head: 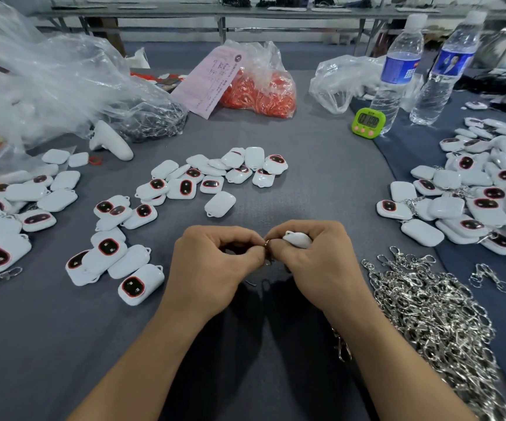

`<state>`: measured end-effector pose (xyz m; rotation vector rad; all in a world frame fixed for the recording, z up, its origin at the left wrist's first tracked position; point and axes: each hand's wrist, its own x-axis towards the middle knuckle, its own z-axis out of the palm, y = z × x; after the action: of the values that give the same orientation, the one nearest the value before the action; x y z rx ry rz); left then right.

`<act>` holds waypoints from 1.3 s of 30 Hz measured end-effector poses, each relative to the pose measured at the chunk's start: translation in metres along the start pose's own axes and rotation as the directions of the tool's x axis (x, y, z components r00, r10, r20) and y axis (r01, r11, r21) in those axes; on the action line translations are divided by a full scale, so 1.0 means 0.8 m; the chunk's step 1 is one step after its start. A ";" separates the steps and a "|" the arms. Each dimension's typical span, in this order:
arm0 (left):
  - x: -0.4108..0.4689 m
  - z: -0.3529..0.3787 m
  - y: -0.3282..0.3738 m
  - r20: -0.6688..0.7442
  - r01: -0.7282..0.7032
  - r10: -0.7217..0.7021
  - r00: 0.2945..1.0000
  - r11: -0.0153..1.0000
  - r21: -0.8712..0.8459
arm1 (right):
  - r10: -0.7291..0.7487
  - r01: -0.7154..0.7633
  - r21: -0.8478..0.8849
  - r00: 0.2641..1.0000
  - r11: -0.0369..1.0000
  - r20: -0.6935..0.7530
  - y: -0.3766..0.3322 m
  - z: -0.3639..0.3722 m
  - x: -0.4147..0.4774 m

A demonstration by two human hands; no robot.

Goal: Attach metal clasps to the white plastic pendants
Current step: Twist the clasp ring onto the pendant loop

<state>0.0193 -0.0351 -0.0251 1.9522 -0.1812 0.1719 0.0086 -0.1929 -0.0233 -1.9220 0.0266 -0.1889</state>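
Observation:
My right hand [315, 259] grips a white plastic pendant [298, 239] just above the grey table, in the middle of the view. My left hand [215, 262] pinches a small metal ring of a clasp [267, 245] right at the pendant's corner; both sets of fingertips meet there. The clasp's chain hangs below my right wrist [343, 347]. Loose white pendants [185, 183] with dark red-rimmed faces lie scattered ahead and to the left. A heap of metal clasps [427, 311] lies at the right.
Pendants with clasps on them are piled at the far right [473, 202]. Two water bottles [397, 71] and a green timer [368, 122] stand at the back right. A bag of orange cords [261, 92], a pink slip and clear plastic bags [48, 86] lie at the back.

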 end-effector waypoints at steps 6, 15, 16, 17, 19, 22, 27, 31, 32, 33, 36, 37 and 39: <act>0.000 -0.004 0.001 0.063 0.023 -0.021 0.998 0.999 -0.037 | 0.017 -0.018 0.021 0.998 1.000 0.062 -0.001 -0.003 0.000; 0.000 -0.002 0.001 0.074 0.035 -0.036 0.997 0.999 0.018 | 0.061 -0.060 -0.006 0.991 0.998 0.116 -0.003 -0.005 -0.002; -0.001 0.000 0.002 0.033 0.027 -0.028 0.999 0.999 0.029 | 0.062 -0.062 -0.003 0.993 0.998 0.099 -0.003 -0.004 -0.002; -0.001 0.000 0.003 -0.028 0.023 -0.022 0.999 0.999 0.036 | 0.063 -0.063 0.000 0.995 0.998 0.077 -0.003 -0.003 -0.003; 0.000 -0.004 0.004 -0.188 0.010 0.005 0.982 0.997 0.077 | 0.072 -0.074 0.030 0.996 0.997 0.045 -0.003 -0.003 -0.003; 0.001 -0.018 0.000 -0.356 -0.014 0.144 0.923 0.939 0.343 | 0.089 -0.091 0.075 0.996 0.993 0.021 -0.003 -0.005 -0.001; -0.002 -0.008 -0.004 -0.033 -0.107 0.159 0.987 0.792 0.601 | 0.033 -0.032 -0.129 0.999 0.991 0.004 0.005 -0.006 0.002; -0.004 0.005 -0.002 0.191 -0.197 0.106 0.976 0.801 0.566 | 0.016 -0.017 -0.214 1.000 0.977 -0.006 0.008 -0.005 0.004; -0.004 0.005 -0.004 0.191 -0.198 0.109 0.975 0.816 0.543 | 0.016 -0.020 -0.203 1.000 0.979 -0.021 0.009 -0.004 0.005; -0.003 0.004 -0.005 0.189 -0.194 0.109 0.976 0.831 0.522 | 0.028 -0.036 -0.183 0.999 0.982 -0.042 0.010 -0.004 0.006; -0.002 0.003 -0.005 0.200 -0.186 0.100 0.975 0.861 0.474 | 0.086 -0.095 -0.120 0.993 0.988 -0.078 0.013 -0.007 0.007; -0.002 0.003 -0.005 0.204 -0.184 0.098 0.974 0.866 0.465 | 0.105 -0.111 -0.098 0.992 0.989 -0.063 0.013 -0.009 0.008; -0.001 0.002 -0.006 0.209 -0.187 0.100 0.973 0.873 0.451 | 0.139 -0.139 -0.031 0.990 0.990 0.003 0.012 -0.013 0.008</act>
<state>0.0194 -0.0349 -0.0301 2.4418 -0.4399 0.1462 0.0142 -0.2070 -0.0281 -1.9431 0.1604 -0.0903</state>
